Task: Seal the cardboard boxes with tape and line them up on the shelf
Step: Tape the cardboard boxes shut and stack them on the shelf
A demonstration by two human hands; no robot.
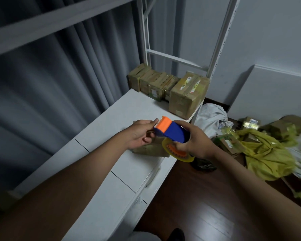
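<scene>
- The white tabotop is a long cabinet top running along grey curtains, above a dark wood floor.
- At the tabletop's far end, taped cardboard boxes stand in a row under a white shelf frame.
- The right hand grips a blue-and-orange tape dispenser over the tabletop's near edge.
- The left hand pinches at its cutter end.
- Another cardboard box lies beneath both hands.
- Yellow bags and parcels litter the floor beside the tabletop.

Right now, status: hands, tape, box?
Right hand grips tape dispenser; left hand pinches at its cutter end. Unsealed box beneath on shelf. Sealed boxes lined up at back. Nothing blocking.
</scene>
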